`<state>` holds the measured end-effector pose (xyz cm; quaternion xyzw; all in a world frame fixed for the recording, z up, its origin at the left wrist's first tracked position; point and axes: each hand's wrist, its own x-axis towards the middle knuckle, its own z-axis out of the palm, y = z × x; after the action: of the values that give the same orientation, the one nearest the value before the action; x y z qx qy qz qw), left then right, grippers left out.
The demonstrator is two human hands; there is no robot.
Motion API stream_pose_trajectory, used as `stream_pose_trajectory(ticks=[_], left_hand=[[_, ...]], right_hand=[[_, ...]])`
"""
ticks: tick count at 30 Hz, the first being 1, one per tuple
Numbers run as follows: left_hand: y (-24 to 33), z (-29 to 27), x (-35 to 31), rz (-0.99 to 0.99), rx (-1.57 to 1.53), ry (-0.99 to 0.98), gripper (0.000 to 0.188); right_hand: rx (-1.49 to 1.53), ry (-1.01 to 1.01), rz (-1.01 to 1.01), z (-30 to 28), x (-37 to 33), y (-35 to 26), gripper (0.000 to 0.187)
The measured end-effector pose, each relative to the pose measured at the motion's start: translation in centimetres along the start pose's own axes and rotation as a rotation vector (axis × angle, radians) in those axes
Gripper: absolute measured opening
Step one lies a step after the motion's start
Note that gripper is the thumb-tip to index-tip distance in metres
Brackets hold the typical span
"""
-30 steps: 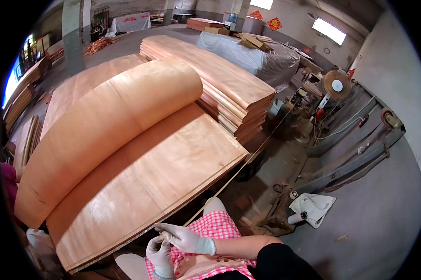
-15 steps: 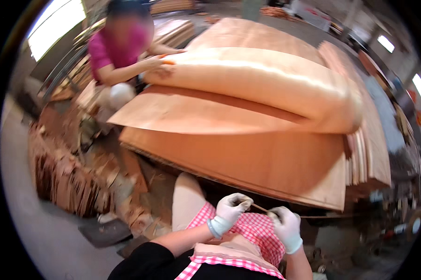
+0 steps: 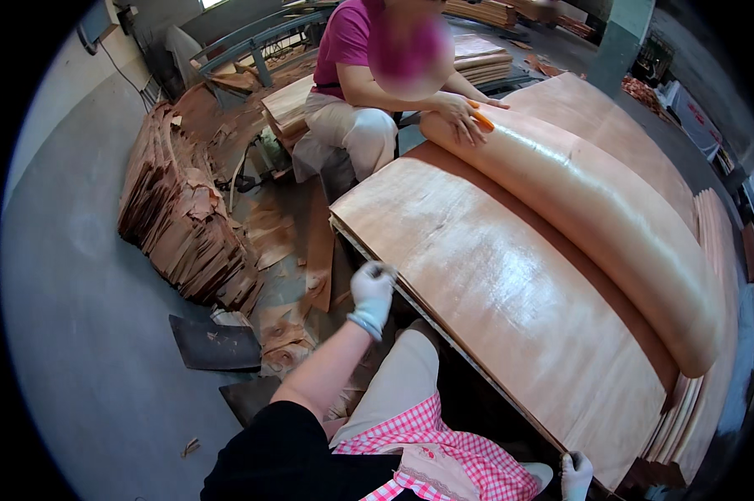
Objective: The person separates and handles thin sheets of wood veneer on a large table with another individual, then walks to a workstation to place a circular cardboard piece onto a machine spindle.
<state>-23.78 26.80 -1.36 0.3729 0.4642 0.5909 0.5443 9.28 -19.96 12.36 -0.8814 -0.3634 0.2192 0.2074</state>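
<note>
A broad stack of thin reddish wood veneer sheets (image 3: 494,275) lies before me, with its near edge running diagonally. My left hand (image 3: 373,292), in a white glove, is held closed just beside the far left part of that edge; what its fingers hold, if anything, is hidden. At the near right corner, my gloved right hand (image 3: 576,476) has curled fingers at the sheet edge, and its grip is too small to make out. Across the stack lies a large rolled-over veneer sheet (image 3: 586,217). A co-worker's hand (image 3: 465,117) presses its far end, next to an orange tool (image 3: 480,117).
A co-worker (image 3: 352,75) in a magenta top sits beyond the stack. To the left stands a ragged pile of veneer scraps (image 3: 181,217), with loose pieces on the floor and a dark flat panel (image 3: 216,343). More layered sheets (image 3: 703,334) rise along the right side.
My hands have moved from close together at my lap, with a thin strip between them, to far apart along the stack's edge. The view has turned left. The roll's front flap now lies flat.
</note>
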Motion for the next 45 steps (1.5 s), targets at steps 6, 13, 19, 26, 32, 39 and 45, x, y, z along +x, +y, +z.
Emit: stream_pose_trajectory(ticks=[6,13,19,26,32,39,45], left_hand=[[1.2,-5.2,14.3,0.225,0.716,0.267,0.015],[1.8,-7.8,21.0,0.161,0.973,0.285,0.026],[2.6,-7.5,21.6,0.239,1.150,0.280,0.024],[1.7,-5.7,22.7,0.222,1.445,0.197,0.027],[0.5,-10.6,25.6,0.100,1.258,0.115,0.034],[2.3,-8.4,25.0,-0.019,1.487,0.250,0.072],[1.9,-0.7,18.0,0.526,1.555,0.377,0.074]], right_hand=[[0.011,0.048,0.085,2.0,4.2,7.0,0.016],[0.110,0.000,0.231,4.6,8.8,3.5,0.017],[0.033,-0.055,0.240,4.6,9.3,1.2,0.018],[-0.136,-0.047,0.155,6.1,9.2,3.1,0.028],[-0.285,0.026,0.110,5.8,9.9,3.6,0.034],[-0.254,-0.085,0.332,5.8,10.3,3.5,0.038],[-0.245,-0.100,0.395,6.2,9.7,4.7,0.040]])
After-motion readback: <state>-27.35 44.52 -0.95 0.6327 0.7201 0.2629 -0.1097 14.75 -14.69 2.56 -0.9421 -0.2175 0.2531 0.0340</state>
